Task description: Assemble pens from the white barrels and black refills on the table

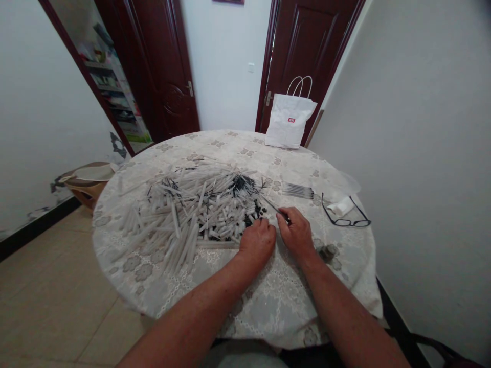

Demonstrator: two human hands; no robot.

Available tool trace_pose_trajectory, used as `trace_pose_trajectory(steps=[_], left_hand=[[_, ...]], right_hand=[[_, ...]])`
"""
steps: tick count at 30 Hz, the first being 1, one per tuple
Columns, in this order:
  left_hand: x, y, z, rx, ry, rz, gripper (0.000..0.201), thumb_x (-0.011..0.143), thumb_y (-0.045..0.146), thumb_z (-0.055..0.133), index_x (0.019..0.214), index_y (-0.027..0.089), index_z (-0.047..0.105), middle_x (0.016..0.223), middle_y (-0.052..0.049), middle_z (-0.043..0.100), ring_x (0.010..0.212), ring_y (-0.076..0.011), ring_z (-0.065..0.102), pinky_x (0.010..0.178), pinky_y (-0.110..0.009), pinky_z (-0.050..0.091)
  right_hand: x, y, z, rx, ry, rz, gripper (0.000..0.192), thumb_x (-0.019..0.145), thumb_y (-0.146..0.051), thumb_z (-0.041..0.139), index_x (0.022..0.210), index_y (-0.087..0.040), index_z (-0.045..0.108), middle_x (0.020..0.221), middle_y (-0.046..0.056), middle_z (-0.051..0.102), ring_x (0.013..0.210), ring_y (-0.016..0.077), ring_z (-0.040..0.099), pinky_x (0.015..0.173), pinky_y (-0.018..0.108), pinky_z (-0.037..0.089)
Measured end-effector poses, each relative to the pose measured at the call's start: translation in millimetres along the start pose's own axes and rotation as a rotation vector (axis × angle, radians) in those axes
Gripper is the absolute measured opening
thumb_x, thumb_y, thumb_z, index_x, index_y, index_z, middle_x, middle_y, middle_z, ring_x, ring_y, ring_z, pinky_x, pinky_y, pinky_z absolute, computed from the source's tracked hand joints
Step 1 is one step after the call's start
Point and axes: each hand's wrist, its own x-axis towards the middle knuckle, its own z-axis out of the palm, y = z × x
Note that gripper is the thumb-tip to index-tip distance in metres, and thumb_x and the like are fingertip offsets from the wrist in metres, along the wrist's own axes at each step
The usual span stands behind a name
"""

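Our right hand (295,232) pinches a thin dark rod (274,207) while our left hand (258,240) rests curled, grip hidden, at the pile of white tubes (192,209) on the table (268,301).

We reach both bare forearms forward, wrists nearly meeting. Our left hand (258,240) lies palm down, its fingers curled under. Just beside it, our right hand (296,232) is closed in a pinch, knuckles up.

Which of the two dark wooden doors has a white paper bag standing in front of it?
The right-hand dark wooden door: the white paper bag stands on the table edge before it; the left door has none.
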Motion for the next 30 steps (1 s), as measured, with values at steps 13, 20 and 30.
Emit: trace_pose_trajectory(steps=[13,20,30], left_hand=[[0.6,8.5,13.7,0.022,0.075,-0.126,0.018,0.097,0.020,0.050,0.113,0.019,0.061,0.109,-0.011,0.060,0.101,-0.0264,0.060,0.076,-0.035,0.053],[5.6,4.0,19.6,0.030,0.087,-0.130,0.017,0.096,0.019,0.052,0.111,0.018,0.061,0.108,-0.012,0.061,0.099,-0.0277,0.061,0.077,-0.037,0.053],[7.1,4.0,24.3,0.019,0.060,-0.155,0.018,0.095,0.014,0.049,0.108,0.012,0.062,0.106,-0.015,0.063,0.101,-0.0275,0.062,0.078,-0.036,0.053]], right_hand=[[-3.8,11.0,0.9,0.035,0.010,-0.011,0.023,0.097,-0.035,0.054,0.105,-0.019,0.068,0.099,0.009,0.072,0.091,0.0239,0.068,0.084,0.039,0.054],[-3.8,10.2,-1.0,0.015,-0.017,0.002,0.022,0.096,-0.035,0.054,0.105,-0.019,0.067,0.098,0.008,0.071,0.089,0.0233,0.068,0.083,0.037,0.054],[-3.7,11.8,-1.8,0.008,-0.007,0.022,0.023,0.096,-0.037,0.056,0.105,-0.019,0.068,0.098,0.008,0.072,0.088,0.0225,0.067,0.081,0.036,0.054]])
